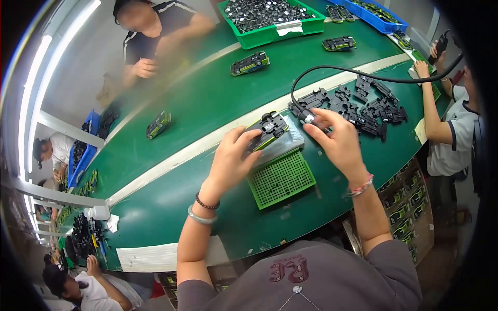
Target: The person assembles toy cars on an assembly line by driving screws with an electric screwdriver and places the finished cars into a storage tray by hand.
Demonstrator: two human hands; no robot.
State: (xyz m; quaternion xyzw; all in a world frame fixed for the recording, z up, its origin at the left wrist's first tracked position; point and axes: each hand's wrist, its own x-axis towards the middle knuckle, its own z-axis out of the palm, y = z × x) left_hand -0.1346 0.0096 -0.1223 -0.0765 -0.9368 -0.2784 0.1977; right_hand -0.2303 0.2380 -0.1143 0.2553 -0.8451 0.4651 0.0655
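My left hand (232,158) grips a toy car (270,129), dark underneath with a yellow-green edge, turned wheels up. Fingers of my right hand (336,136) close round an electric screwdriver (305,115), its black cable (363,71) looping up and off to the right. The tool's tip is hard to make out. Between the hands, a silvery block (294,136) lies partly under the car. Just below it is a green perforated tray (282,179). Several black car chassis (365,122) are heaped beyond my right hand.
Toy cars (250,63) lie spaced along the green table (202,103), beyond a pale strip (176,168). A green crate (275,35) of small parts and a blue bin (376,20) stand at the back. Co-workers sit around; one (451,119) is close on the right.
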